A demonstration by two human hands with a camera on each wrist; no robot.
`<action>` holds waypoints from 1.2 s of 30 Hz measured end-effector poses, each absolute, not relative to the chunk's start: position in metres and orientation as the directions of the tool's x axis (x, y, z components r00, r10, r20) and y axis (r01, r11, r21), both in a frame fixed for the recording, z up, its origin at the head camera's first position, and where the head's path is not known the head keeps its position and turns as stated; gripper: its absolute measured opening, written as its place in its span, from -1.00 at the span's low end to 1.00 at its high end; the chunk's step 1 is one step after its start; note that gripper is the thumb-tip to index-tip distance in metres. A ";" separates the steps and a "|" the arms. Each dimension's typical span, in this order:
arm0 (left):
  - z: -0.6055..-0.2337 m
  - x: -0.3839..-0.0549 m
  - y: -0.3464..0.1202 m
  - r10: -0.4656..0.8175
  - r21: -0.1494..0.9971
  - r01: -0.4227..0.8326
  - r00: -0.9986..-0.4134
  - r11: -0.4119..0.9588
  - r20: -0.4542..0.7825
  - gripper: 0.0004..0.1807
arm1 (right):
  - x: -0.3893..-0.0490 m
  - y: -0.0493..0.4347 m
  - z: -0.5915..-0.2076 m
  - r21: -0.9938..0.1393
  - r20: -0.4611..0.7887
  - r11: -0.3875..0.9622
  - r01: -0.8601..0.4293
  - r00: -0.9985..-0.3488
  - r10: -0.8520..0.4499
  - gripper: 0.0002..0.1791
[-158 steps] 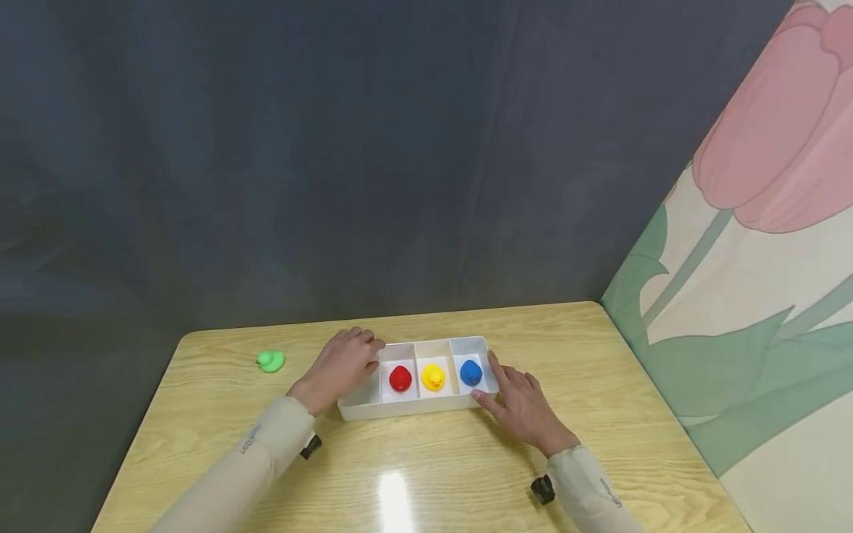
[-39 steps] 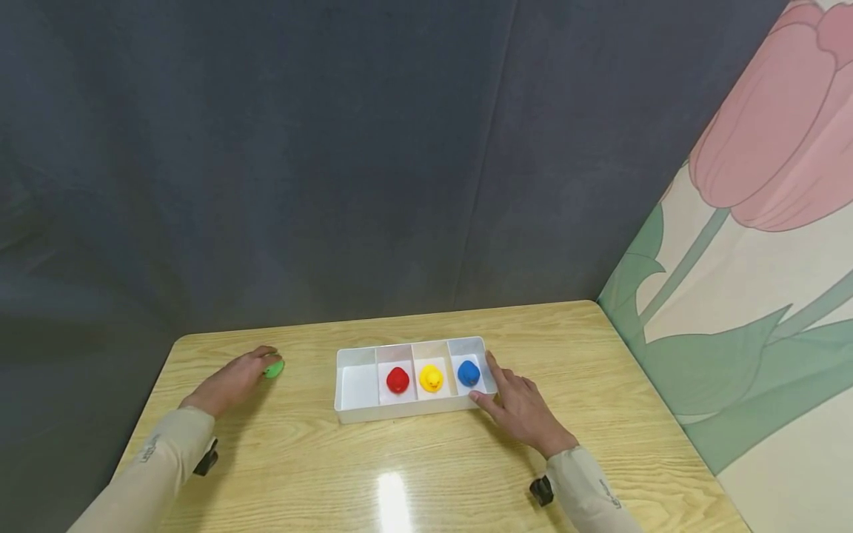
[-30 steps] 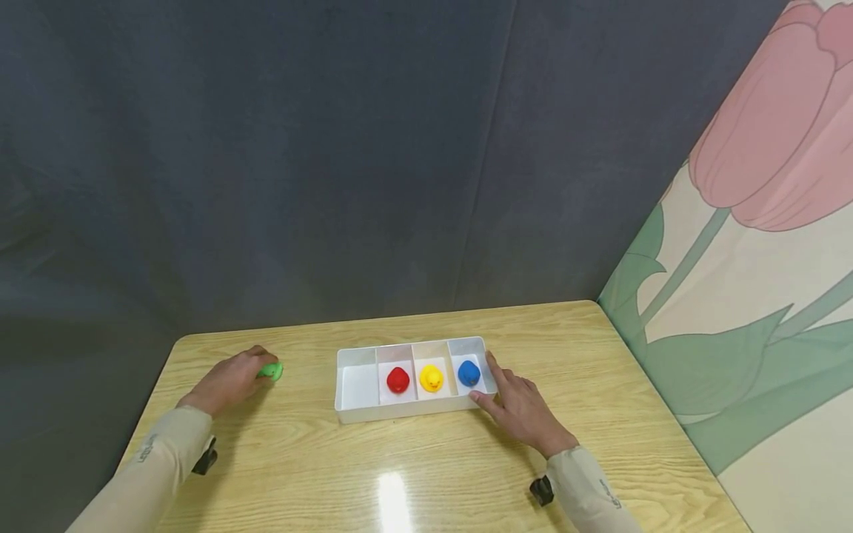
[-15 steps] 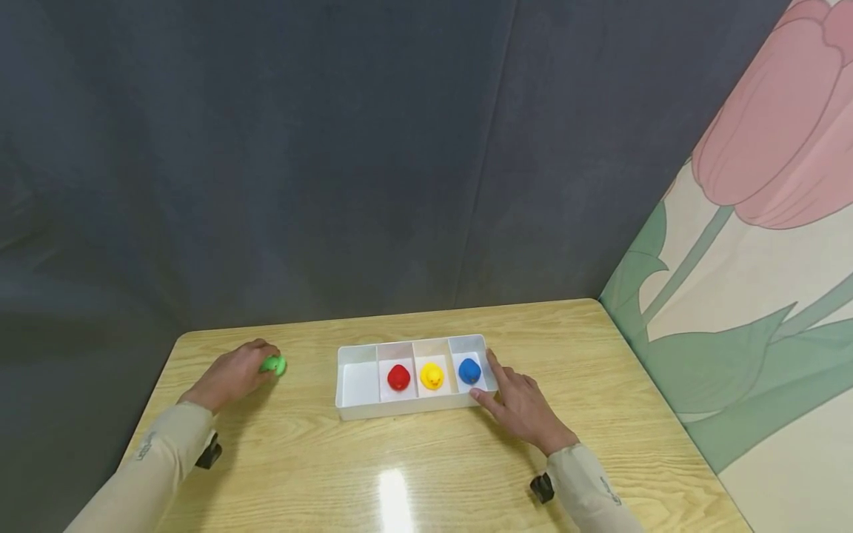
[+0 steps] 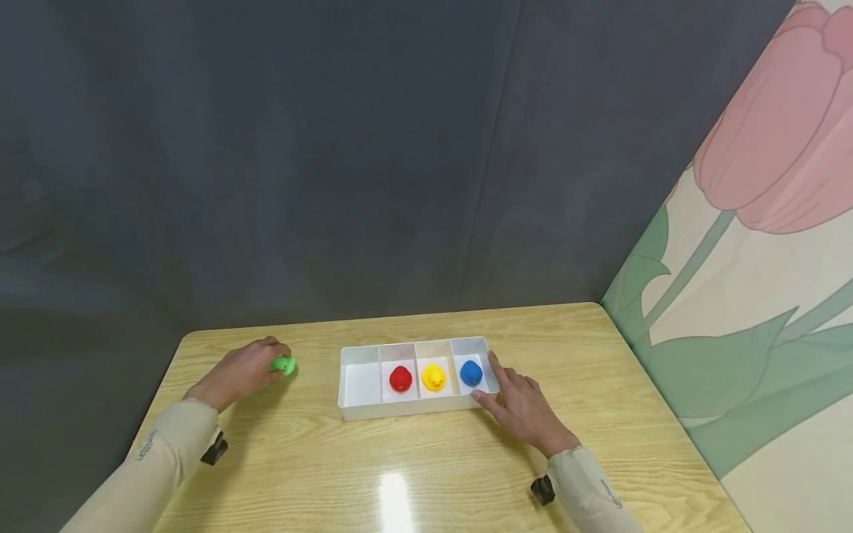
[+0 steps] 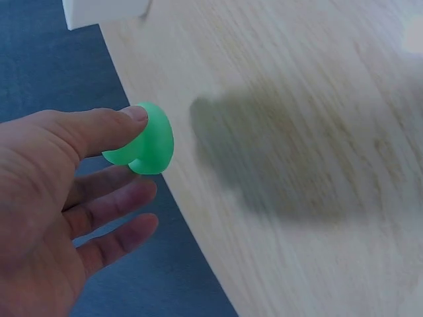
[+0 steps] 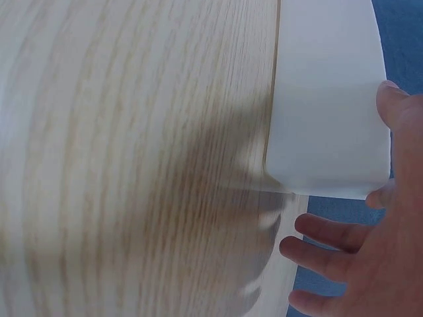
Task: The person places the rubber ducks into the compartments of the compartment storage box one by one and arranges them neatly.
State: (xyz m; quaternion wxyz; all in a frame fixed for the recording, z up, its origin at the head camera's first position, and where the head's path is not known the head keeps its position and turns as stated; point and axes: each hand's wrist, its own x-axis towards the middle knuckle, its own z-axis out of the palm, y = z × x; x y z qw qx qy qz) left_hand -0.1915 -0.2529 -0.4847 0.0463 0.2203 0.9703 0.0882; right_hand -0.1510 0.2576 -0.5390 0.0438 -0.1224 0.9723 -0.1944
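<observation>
My left hand (image 5: 241,370) pinches a green toy duck (image 6: 155,142) between thumb and forefinger. In the left wrist view the duck is clear of the tabletop, with the other fingers loosely spread below it. A white tray (image 5: 400,407) with a row of compartments stands to the right. It holds a red toy duck (image 5: 400,379), a yellow toy duck (image 5: 434,377) and a blue toy duck (image 5: 471,373), one in each; the leftmost compartment is bare. At the tray's right end, my right hand (image 5: 529,414) rests its thumb and index finger at the front corner, fingers extended.
Everything is on a light wooden table (image 5: 320,474), which shows a bright glare patch near the front. A dark curtain (image 5: 373,163) hangs behind it. Along the right side runs a panel with a tulip print (image 5: 740,311).
My left hand has left the tray's left end, reached the green toy duck, and taken hold of it. Lately the duck moved slightly right with it. My right hand stays at the tray.
</observation>
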 end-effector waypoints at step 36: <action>-0.443 -0.186 -0.201 0.558 0.153 0.569 -0.822 0.808 0.109 -0.77 | -0.149 0.257 -0.538 -0.390 -0.038 0.897 -0.209 -0.969 -0.243 0.03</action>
